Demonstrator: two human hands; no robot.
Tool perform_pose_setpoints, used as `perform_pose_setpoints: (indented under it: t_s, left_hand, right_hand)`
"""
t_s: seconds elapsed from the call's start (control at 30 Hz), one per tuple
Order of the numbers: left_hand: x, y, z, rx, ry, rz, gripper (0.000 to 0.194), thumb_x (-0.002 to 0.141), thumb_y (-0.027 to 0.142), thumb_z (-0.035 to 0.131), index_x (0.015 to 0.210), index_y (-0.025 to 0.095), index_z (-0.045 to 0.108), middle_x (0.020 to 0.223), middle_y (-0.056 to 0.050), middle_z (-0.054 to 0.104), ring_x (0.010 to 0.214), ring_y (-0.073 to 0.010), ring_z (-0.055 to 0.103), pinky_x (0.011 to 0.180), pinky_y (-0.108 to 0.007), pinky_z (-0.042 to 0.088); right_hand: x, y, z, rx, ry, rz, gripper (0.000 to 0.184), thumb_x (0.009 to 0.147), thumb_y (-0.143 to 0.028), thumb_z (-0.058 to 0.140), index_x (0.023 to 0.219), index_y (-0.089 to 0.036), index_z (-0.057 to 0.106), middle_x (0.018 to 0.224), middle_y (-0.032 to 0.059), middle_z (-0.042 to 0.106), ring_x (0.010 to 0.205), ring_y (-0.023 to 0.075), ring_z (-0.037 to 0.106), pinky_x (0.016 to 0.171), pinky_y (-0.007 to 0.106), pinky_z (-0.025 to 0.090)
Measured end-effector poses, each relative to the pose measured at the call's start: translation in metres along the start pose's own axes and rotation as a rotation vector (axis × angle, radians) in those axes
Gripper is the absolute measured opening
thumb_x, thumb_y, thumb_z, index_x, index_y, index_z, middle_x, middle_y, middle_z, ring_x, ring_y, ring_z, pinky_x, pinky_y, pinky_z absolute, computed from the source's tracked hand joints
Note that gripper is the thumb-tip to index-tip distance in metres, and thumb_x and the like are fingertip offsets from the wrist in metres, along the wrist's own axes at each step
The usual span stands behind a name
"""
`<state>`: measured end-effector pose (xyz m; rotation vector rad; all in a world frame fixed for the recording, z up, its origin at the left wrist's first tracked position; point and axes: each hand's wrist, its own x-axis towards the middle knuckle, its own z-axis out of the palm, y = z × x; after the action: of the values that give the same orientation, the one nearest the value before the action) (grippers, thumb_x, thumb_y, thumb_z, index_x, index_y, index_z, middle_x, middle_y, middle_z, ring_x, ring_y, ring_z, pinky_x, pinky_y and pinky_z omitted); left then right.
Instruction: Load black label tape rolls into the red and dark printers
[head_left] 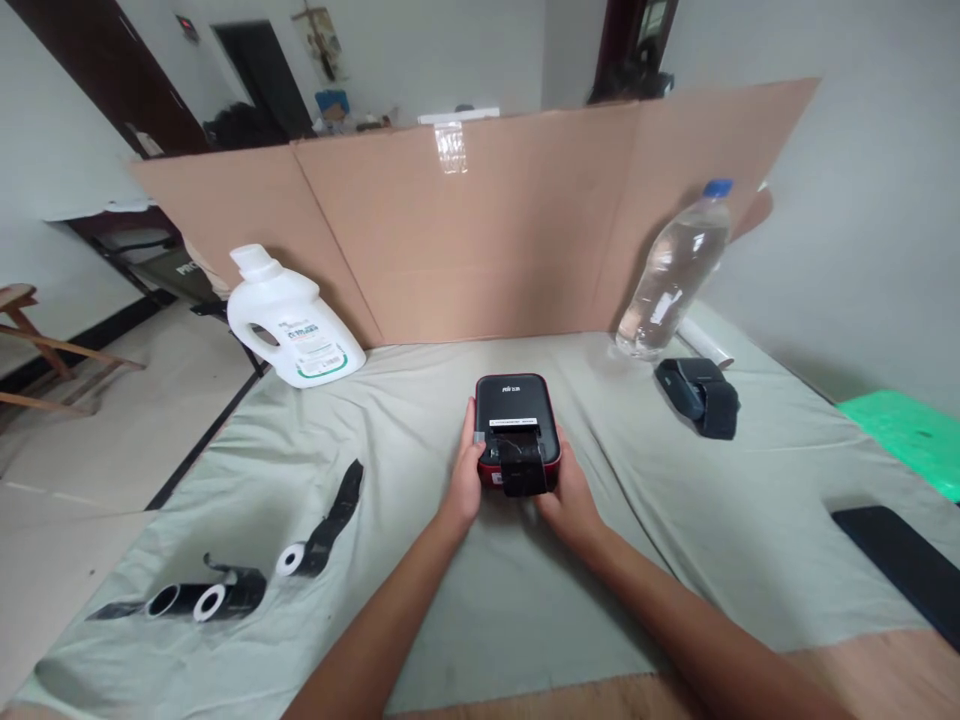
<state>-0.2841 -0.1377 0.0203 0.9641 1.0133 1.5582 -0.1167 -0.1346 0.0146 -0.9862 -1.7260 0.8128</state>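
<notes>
The left hand (pixel 466 482) and right hand (pixel 572 493) gripped opposite sides of a rounded, red-edged black device (pixel 514 401), a glossy strip (pixel 523 474) draping its front. Wrinkled cloth (pixel 472 620) lay below; contact was unclear. Creased cardboard (pixel 480 240) stood behind.

Pale capitals reading "PRO" stood on the dark fabric seat (pixel 161 275) at left. Printed characters on the label (pixel 319 352) of the white jug (pixel 296 300) were too small to read, as were the white lettering and printed white strip (pixel 513 423) on the black-and-red device (pixel 512 403).
</notes>
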Motion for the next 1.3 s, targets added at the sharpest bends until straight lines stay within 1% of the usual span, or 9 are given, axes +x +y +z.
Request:
perform_pose_setpoints:
  t_s: [0.2,0.43,0.6,0.7,0.93,1.07,1.13,1.23,1.3]
  left_hand:
    - [0.0,0.007,-0.002,0.099,0.049,-0.007,0.066,0.094,0.034,0.047,0.159,0.03,0.034,0.167,0.008,0.025,0.157,-0.018,0.017,0.127,-0.031,0.017]
    - [0.01,0.012,-0.006,0.019,0.086,-0.106,0.076,0.08,0.023,0.052,0.155,0.029,0.043,0.161,0.005,0.041,0.15,-0.0219,0.035,0.122,-0.033,0.031]
    - [0.017,0.021,-0.009,-0.016,0.161,-0.241,0.091,0.069,0.018,0.056,0.158,0.031,0.038,0.163,0.004,0.037,0.147,-0.0248,0.041,0.116,-0.035,0.041]
    - [0.02,0.024,-0.01,-0.043,0.154,-0.284,0.096,0.066,0.017,0.056,0.158,0.031,0.035,0.161,0.002,0.041,0.142,-0.0254,0.047,0.111,-0.035,0.046]
    - [0.01,0.016,-0.011,-0.026,0.067,-0.182,0.078,0.076,0.023,0.056,0.153,0.024,0.046,0.155,-0.004,0.05,0.141,-0.0276,0.049,0.116,-0.039,0.04]
    - [0.009,0.03,-0.013,0.242,0.028,0.046,0.062,0.082,0.024,0.06,0.144,0.024,0.056,0.156,-0.004,0.049,0.146,-0.0257,0.042,0.119,-0.038,0.034]
    - [0.018,0.049,-0.009,0.469,-0.018,0.174,0.049,0.085,0.027,0.062,0.134,0.025,0.065,0.147,-0.005,0.059,0.138,-0.026,0.052,0.117,-0.038,0.037]
    - [0.045,0.081,0.006,0.948,-0.238,0.21,0.024,0.085,0.026,0.062,0.102,0.028,0.079,0.109,-0.004,0.077,0.105,-0.0263,0.069,0.104,-0.039,0.045]
    - [0.065,0.095,0.021,1.246,-0.416,0.147,0.014,0.077,0.02,0.066,0.08,0.027,0.079,0.087,-0.004,0.077,0.09,-0.0273,0.071,0.095,-0.038,0.047]
  right_hand:
    - [-0.002,-0.001,0.002,-0.037,-0.03,0.013,0.085,0.082,-0.022,0.065,0.157,-0.025,0.024,0.154,0.0134,0.046,0.139,0.0344,0.048,0.115,0.055,0.04]
    - [-0.004,0.003,0.003,-0.061,-0.027,0.049,0.095,0.08,-0.029,0.069,0.159,-0.024,0.018,0.156,0.0149,0.041,0.143,0.0358,0.042,0.118,0.058,0.035]
    - [-0.004,0.003,0.004,-0.028,-0.029,0.04,0.091,0.081,-0.029,0.068,0.158,-0.028,0.02,0.153,0.0112,0.044,0.141,0.0346,0.045,0.116,0.058,0.038]
    - [-0.003,0.0,0.003,-0.014,-0.025,0.033,0.091,0.079,-0.026,0.068,0.157,-0.026,0.021,0.152,0.0127,0.045,0.138,0.0348,0.047,0.114,0.055,0.041]
    - [0.0,-0.006,0.001,0.0,-0.026,0.018,0.083,0.082,-0.026,0.067,0.155,-0.023,0.026,0.148,0.0143,0.05,0.133,0.0338,0.052,0.111,0.052,0.044]
    - [-0.001,-0.003,0.0,0.006,-0.043,0.032,0.085,0.083,-0.028,0.067,0.156,-0.022,0.024,0.151,0.0148,0.046,0.137,0.0331,0.048,0.113,0.052,0.041]
    - [-0.002,-0.002,-0.001,0.007,-0.051,0.047,0.086,0.084,-0.029,0.067,0.157,-0.022,0.023,0.151,0.0155,0.045,0.137,0.0331,0.047,0.113,0.052,0.042]
    - [-0.003,-0.002,-0.002,-0.012,-0.058,0.056,0.084,0.084,-0.031,0.067,0.156,-0.021,0.024,0.15,0.0169,0.045,0.136,0.0331,0.048,0.111,0.052,0.042]
    - [-0.003,-0.002,-0.003,-0.016,-0.055,0.048,0.081,0.084,-0.031,0.067,0.154,-0.021,0.027,0.149,0.0165,0.045,0.134,0.0325,0.048,0.111,0.051,0.043]
